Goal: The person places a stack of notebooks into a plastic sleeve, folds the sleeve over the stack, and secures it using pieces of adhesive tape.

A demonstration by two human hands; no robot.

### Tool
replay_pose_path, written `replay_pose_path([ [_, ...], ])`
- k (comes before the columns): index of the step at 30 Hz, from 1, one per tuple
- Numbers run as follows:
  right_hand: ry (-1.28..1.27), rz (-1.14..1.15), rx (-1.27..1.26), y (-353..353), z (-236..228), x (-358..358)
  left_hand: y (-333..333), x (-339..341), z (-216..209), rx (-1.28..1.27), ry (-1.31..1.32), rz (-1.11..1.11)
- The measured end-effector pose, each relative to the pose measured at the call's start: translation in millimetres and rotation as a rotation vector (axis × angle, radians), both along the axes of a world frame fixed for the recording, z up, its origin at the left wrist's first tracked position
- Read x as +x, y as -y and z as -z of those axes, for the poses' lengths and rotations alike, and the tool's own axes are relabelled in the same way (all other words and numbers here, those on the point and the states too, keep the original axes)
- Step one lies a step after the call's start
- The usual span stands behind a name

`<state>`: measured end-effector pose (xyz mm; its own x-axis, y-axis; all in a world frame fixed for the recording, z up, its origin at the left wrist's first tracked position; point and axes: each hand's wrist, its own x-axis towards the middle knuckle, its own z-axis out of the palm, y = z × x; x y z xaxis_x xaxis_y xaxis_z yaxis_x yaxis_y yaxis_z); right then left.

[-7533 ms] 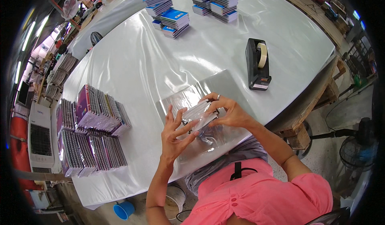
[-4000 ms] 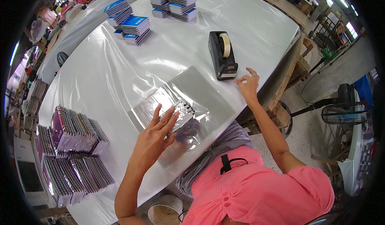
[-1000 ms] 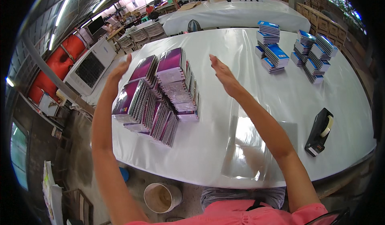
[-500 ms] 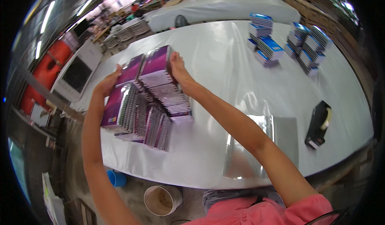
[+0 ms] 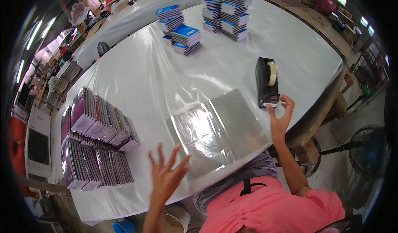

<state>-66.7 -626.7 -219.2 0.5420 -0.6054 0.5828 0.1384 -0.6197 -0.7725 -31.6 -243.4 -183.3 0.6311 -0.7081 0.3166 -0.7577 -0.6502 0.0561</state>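
My left hand (image 5: 166, 177) hovers over the near part of the table, fingers spread and holding nothing, beside a stack of clear plastic sheets (image 5: 244, 127). At the front end of a black tape dispenser (image 5: 261, 81) is my right hand (image 5: 282, 121), its thumb and fingers apart near the cutter; whether they touch the tape end I cannot tell. A pale roll of tape (image 5: 272, 74) sits in the dispenser. Purple spiral-bound notebooks (image 5: 85, 117) stand in tight stacks at the left, wrapped in shiny clear film, with no hand on them.
Stacks of blue-covered notebooks (image 5: 186, 33) stand on the far part of the white-covered table (image 5: 128, 71). Below the near edge are a blue bucket (image 5: 123, 226) and a pale bucket (image 5: 182, 218). A floor fan (image 5: 367, 146) stands at the right, an air cooler (image 5: 38, 139) at the left.
Both hands have left the purple notebooks. The right moved across to the tape dispenser, the left back toward the plastic sheets. The view has turned right.
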Motion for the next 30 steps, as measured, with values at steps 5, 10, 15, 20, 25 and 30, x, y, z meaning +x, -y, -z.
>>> replay_pose_path([
  [5,-0.198,0.254,0.012,51.5,50.2,19.4,83.3,14.4,51.7,-0.047,-0.214,0.063],
  [10,-0.196,0.257,0.139,46.1,59.0,46.8,115.0,19.4,71.8,0.029,-0.375,0.028],
  [15,-0.173,0.273,0.156,86.9,61.0,59.1,115.7,5.0,87.7,0.008,-0.374,0.022],
  [20,-0.137,0.282,0.098,149.4,57.1,86.5,119.9,7.3,92.9,0.011,-0.318,0.051],
  [25,-0.147,0.490,-0.519,183.1,51.5,74.3,117.3,11.2,89.6,0.052,-0.347,0.052],
  [30,0.108,0.136,-0.224,128.2,-21.3,103.8,117.6,68.5,53.7,-0.211,-0.374,-0.034],
])
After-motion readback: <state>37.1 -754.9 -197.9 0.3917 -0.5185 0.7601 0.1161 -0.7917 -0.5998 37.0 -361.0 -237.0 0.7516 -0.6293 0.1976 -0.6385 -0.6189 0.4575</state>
